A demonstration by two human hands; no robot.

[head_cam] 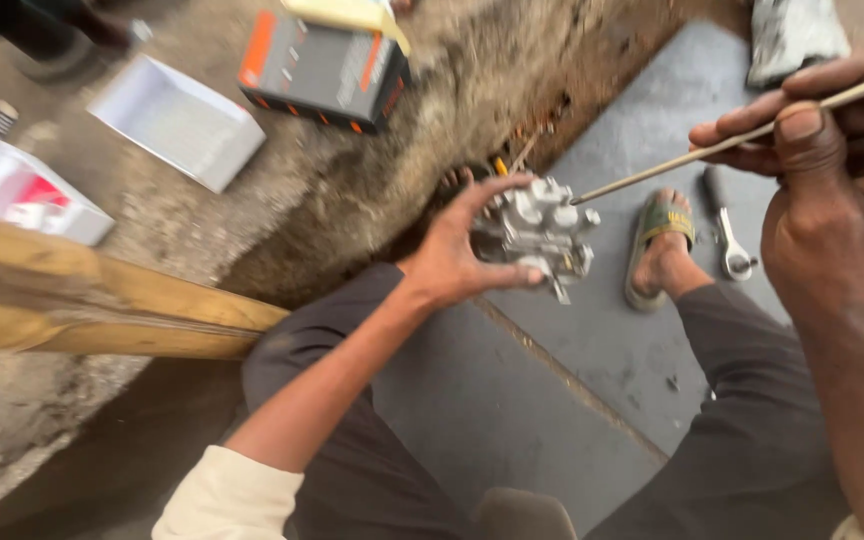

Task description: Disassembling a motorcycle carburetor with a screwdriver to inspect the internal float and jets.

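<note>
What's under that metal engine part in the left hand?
Under the metal part, held by the left hand, lies grey floor. The ground directly beneath is covered by it.

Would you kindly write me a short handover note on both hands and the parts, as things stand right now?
Left hand: gripping the silver cast-metal carburettor-like part, held in the air above the grey floor slab.
Right hand: pinching a thin pale rod, tip at the part's top.
Nearby: a steel spanner on the slab beside the sandalled foot; a dark orange-trimmed box on the dirt.
Done and left: cannot tell from this view.
</note>
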